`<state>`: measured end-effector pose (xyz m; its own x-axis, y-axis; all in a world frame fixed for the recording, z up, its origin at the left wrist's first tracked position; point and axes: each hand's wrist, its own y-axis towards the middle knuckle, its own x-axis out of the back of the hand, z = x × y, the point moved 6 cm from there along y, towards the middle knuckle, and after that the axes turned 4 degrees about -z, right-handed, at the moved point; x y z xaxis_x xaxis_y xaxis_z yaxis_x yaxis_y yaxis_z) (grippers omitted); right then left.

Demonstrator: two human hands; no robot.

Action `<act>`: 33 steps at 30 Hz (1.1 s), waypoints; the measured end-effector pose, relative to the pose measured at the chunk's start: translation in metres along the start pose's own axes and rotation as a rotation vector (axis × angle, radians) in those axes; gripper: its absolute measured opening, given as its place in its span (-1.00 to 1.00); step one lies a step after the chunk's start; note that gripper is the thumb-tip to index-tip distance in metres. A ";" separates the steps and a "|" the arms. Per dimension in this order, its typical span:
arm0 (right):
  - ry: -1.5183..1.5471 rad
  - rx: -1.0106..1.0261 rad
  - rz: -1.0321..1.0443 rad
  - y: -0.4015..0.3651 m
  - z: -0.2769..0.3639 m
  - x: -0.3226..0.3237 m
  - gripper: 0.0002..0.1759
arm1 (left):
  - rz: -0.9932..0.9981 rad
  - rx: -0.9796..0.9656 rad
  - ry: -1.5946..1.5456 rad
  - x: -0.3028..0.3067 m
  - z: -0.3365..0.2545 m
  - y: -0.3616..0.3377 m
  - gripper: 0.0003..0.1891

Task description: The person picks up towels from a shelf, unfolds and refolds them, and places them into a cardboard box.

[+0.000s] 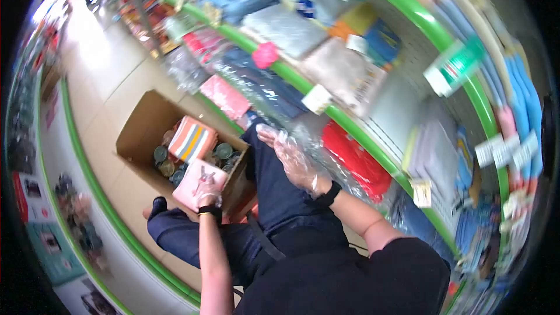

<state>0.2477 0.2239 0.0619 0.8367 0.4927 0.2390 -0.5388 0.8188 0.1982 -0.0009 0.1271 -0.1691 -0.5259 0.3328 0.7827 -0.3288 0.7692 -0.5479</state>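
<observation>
My left hand [210,191], in a clear plastic glove, is on a folded pink towel [191,182] with a small printed pattern. It appears to grip the towel by its right side, over the near part of an open cardboard box [143,118]. Inside the box, a folded towel with orange, white and yellow stripes [192,140] rests on several round, lidded jars or cans [224,151]. My right hand [297,160], also gloved in clear plastic, is empty above my knee. Its fingers are stretched out, beside plastic-wrapped goods on the lower shelf.
On my right, green-edged shelves [286,76] carry folded cloths and clothing, with price tags sticking out. A red wrapped item [356,160] lies low there. To the left runs another green-edged shelf [81,163] with boxed goods. A tiled aisle [108,76] extends ahead.
</observation>
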 end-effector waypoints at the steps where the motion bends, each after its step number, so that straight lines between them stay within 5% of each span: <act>1: -0.153 -0.003 -0.060 -0.006 0.021 0.014 -0.57 | 0.054 0.031 -0.049 0.001 0.000 -0.001 -0.50; 3: -0.464 0.006 -0.137 -0.010 0.105 0.046 -0.60 | -0.024 -0.026 0.048 0.002 -0.002 -0.007 -0.50; 5: -0.659 0.288 -0.325 -0.013 0.152 0.070 -0.62 | -0.045 -0.003 0.046 -0.013 0.016 0.009 -0.51; 7: -0.965 0.250 -0.514 -0.016 0.165 0.097 -0.62 | -0.092 -0.016 0.082 -0.014 0.016 0.006 -0.58; 9: -0.956 0.181 -0.679 -0.016 0.143 0.130 -0.49 | -0.144 -0.043 0.137 -0.003 0.004 -0.006 -0.64; 12: -1.264 0.097 -0.654 -0.004 0.126 0.151 -0.30 | -0.184 -0.115 0.246 0.007 -0.009 -0.014 -0.71; 16: -1.223 -0.052 -0.420 0.035 0.096 0.161 -0.13 | -0.228 -0.166 0.258 0.005 -0.006 -0.014 -0.74; 21: -1.353 -0.041 -0.287 0.054 0.075 0.184 -0.19 | -0.221 -0.253 0.207 0.003 0.005 -0.010 -0.73; 23: -1.127 -0.268 -0.152 0.050 0.068 0.197 -0.29 | -0.228 -0.307 0.258 0.002 0.007 -0.008 -0.73; 24: -0.923 0.164 -0.363 0.043 0.069 0.203 -0.69 | -0.317 -0.156 -0.066 0.016 0.016 -0.015 -0.71; 25: -0.921 0.167 -0.366 0.042 0.072 0.211 -0.69 | -0.400 -0.004 -0.390 0.033 0.023 -0.030 -0.68; 27: -1.078 0.261 -0.405 0.041 0.092 0.215 -0.69 | -0.268 0.145 -0.503 0.108 -0.028 -0.103 -0.58; 28: -0.994 -0.066 -0.364 0.045 0.098 0.220 -0.64 | -0.303 0.198 -0.507 0.136 -0.044 -0.124 -0.57; 29: -0.990 -0.056 -0.366 0.045 0.124 0.215 -0.64 | -0.340 0.252 -0.513 0.150 -0.049 -0.132 -0.55; 31: -0.965 0.045 -0.511 0.031 0.174 0.200 -0.50 | -0.439 -0.050 -1.277 0.127 -0.048 -0.096 -0.51; 33: -1.022 0.215 -0.505 0.019 0.203 0.176 -0.48 | -0.170 -0.206 -1.645 0.160 -0.100 -0.136 -0.47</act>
<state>0.3650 0.2661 0.3002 0.5449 -0.4241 0.7233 -0.2536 0.7389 0.6243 0.0379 0.1304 0.0606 -0.7505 -0.5449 -0.3739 -0.4331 0.8329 -0.3446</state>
